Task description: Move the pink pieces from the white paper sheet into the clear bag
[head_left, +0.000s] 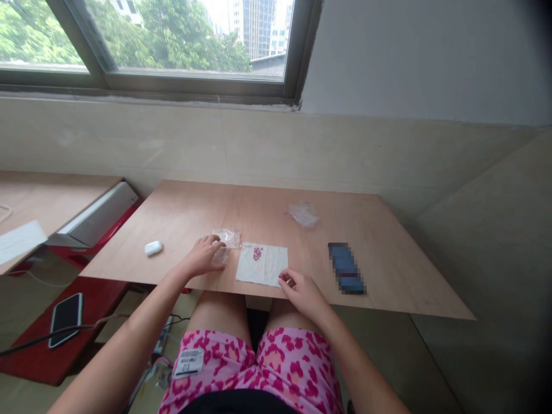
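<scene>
My left hand (206, 256) rests on the tabletop left of the white cloth, fingers bent and closed around a small clear plastic bag (220, 257). Another clear plastic bag (230, 237) lies flat just beyond those fingers. In front of me is a thin white cloth or tissue (261, 272), slightly creased. A small cluster of pinkish-red beads (257, 253) sits on its upper part. My right hand (301, 289) is at the cloth's lower right corner, fingers curled and thumb close to the index finger. Whether anything is pinched there is too small to see.
Farther back on the wooden table (357, 221) lies a crumpled clear bag (303, 214). A dark, pixelated phone-like object (346, 268) is on the right, a white earphone case (153, 248) on the left. A phone (66, 319) rests on a red stool (38, 359) below.
</scene>
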`<control>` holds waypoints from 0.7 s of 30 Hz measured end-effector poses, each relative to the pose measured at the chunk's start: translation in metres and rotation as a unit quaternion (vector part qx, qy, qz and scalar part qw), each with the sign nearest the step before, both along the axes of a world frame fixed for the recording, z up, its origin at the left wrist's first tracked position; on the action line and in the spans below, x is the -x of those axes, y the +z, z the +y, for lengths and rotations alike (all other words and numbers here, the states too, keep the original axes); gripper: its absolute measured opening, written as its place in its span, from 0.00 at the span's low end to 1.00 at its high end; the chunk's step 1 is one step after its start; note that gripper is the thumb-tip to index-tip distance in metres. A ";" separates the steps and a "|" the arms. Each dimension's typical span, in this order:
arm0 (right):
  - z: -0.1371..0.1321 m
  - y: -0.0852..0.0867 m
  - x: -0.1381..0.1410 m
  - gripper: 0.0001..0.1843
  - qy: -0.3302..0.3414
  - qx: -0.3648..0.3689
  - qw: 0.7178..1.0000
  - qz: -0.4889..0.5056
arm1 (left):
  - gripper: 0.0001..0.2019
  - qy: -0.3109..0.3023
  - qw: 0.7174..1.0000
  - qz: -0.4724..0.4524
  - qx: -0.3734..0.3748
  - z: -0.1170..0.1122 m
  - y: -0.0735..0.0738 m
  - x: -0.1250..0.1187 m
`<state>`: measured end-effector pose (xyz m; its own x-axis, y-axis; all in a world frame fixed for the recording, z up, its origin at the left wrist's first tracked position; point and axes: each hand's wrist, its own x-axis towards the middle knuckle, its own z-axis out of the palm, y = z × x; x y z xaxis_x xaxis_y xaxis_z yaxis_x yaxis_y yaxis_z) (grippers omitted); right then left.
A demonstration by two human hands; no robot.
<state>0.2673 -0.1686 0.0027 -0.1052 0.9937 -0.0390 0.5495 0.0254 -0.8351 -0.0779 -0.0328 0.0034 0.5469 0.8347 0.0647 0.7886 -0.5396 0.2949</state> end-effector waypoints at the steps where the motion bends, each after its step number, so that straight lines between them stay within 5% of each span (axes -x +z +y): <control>1: 0.000 0.001 0.001 0.10 0.001 -0.001 1.000 -0.001 | 0.29 -0.003 1.000 -0.001 0.004 -0.001 -0.001 -0.001; 7: -0.003 0.006 0.004 0.09 0.017 -0.009 1.000 -0.012 | 0.27 0.004 1.000 0.005 0.013 0.000 -0.005 -0.005; 12: -0.003 0.007 0.003 0.10 0.019 -0.014 1.000 -0.019 | 0.20 -0.013 0.998 -0.056 -0.008 -0.009 0.006 -0.013; 21: -0.009 0.024 0.025 0.15 0.043 -0.045 0.989 0.137 | 0.23 -0.062 0.958 -0.238 0.146 -0.078 0.031 -0.070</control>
<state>0.2419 -0.1774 0.0265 -0.1845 0.9785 0.0919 0.2952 0.1444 -0.9445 -0.0082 -0.1110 0.0341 0.6102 0.7852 0.1057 0.4613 -0.4605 0.7584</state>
